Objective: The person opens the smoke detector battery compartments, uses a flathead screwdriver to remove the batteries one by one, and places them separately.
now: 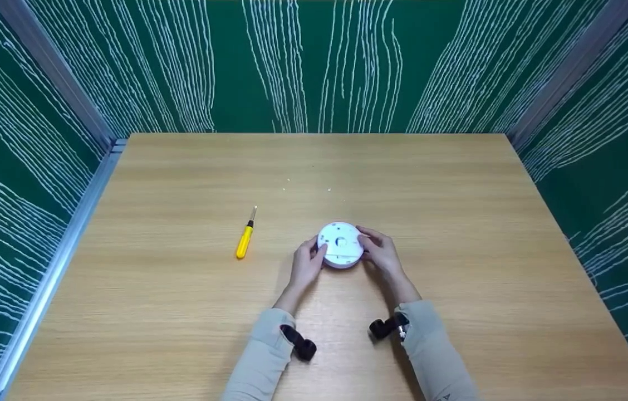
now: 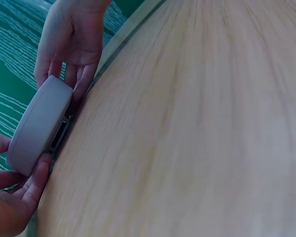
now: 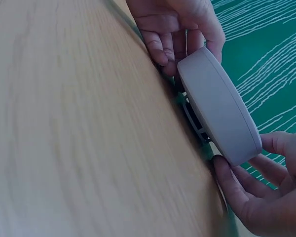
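Note:
A round white smoke detector (image 1: 342, 248) is held up by both hands near the middle of the table, its flat face with small holes and a round centre opening turned up. My left hand (image 1: 307, 263) grips its left rim, thumb on the top edge. The right hand (image 1: 383, 255) pinches the opposite rim with thumb and fingers. In the left wrist view, the detector's smooth side wall (image 2: 37, 128) shows, with a dark slotted part (image 2: 59, 134) sticking out of its underside. The right wrist view has the same detector (image 3: 219, 108) between the fingertips of both hands.
A yellow-handled screwdriver (image 1: 245, 239) lies left of the hands, tip pointing away. Several tiny white crumbs are scattered farther back on the wooden table (image 1: 431, 184). Green walls with white streaks (image 1: 286, 67) stand behind and at both sides, with a metal rail (image 1: 63, 245) along the left.

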Demonstrator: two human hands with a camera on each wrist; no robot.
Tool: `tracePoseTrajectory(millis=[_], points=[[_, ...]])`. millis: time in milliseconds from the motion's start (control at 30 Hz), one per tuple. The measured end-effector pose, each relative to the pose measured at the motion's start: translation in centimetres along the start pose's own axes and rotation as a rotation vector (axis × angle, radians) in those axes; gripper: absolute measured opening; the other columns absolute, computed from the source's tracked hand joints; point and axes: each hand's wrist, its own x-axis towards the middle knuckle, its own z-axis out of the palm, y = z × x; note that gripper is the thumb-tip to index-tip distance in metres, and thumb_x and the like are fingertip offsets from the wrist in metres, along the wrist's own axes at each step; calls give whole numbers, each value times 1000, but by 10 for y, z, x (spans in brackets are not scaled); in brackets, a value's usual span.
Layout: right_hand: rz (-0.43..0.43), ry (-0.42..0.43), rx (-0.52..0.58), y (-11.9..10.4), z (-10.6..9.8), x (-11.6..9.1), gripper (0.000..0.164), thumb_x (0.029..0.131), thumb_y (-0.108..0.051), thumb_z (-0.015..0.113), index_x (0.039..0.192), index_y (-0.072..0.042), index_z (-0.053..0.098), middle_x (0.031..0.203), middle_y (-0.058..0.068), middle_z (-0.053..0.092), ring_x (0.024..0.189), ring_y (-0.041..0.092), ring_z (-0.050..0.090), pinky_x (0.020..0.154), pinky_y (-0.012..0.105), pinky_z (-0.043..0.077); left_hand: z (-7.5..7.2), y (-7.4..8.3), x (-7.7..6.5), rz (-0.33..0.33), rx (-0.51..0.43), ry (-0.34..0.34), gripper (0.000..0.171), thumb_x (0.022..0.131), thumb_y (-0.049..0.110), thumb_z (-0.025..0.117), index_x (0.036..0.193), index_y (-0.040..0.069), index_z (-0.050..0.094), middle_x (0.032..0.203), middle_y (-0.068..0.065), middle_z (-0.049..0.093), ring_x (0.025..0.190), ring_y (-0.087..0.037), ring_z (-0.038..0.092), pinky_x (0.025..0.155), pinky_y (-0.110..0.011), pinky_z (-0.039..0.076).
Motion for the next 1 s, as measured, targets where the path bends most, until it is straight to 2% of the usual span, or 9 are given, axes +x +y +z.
tracePoseTrajectory(millis=[100, 167, 433, 800, 1000], points=[[7, 8, 1, 1, 0, 0, 35, 90, -12, 50, 122, 1, 51, 118, 22, 52, 80, 14, 58, 64, 22, 50, 1, 0, -1, 24, 6, 14, 38, 89, 12, 51, 119, -10, 48, 112, -20, 55, 101, -23, 51, 89, -30, 41], [15, 17, 4, 2, 0, 1, 35, 90, -12, 50, 122, 1, 51, 117, 22, 52, 81, 14, 58, 65, 23, 50, 2, 1, -1, 37, 9, 24, 38, 88, 12, 52, 119, -9, 50, 107, -18, 57, 97, -21, 52, 87, -30, 42], [38, 72, 18, 4, 2, 2, 33, 88, -10, 52, 119, 1, 54, 116, 21, 54, 79, 11, 57, 64, 21, 49, 3, 1, -2, 22, -19, 34, 38, 87, 11, 53, 119, -9, 50, 89, -9, 56, 74, -13, 46, 66, -23, 42], [45, 98, 48, 4, 2, 3, 32, 86, -9, 55, 116, 3, 55, 104, 19, 60, 66, 8, 58, 55, 19, 49, 2, 0, -2, 29, -45, 36, 38, 86, 7, 55, 118, -11, 49, 81, -5, 52, 66, -10, 43, 58, -19, 39], [40, 101, 70, 5, 3, 3, 33, 85, -9, 57, 115, 4, 55, 102, 17, 61, 63, 9, 59, 54, 20, 50, 0, 1, -3, 40, -63, 22, 39, 85, 6, 56, 118, -12, 48, 80, -6, 51, 63, -9, 42, 55, -18, 38]])
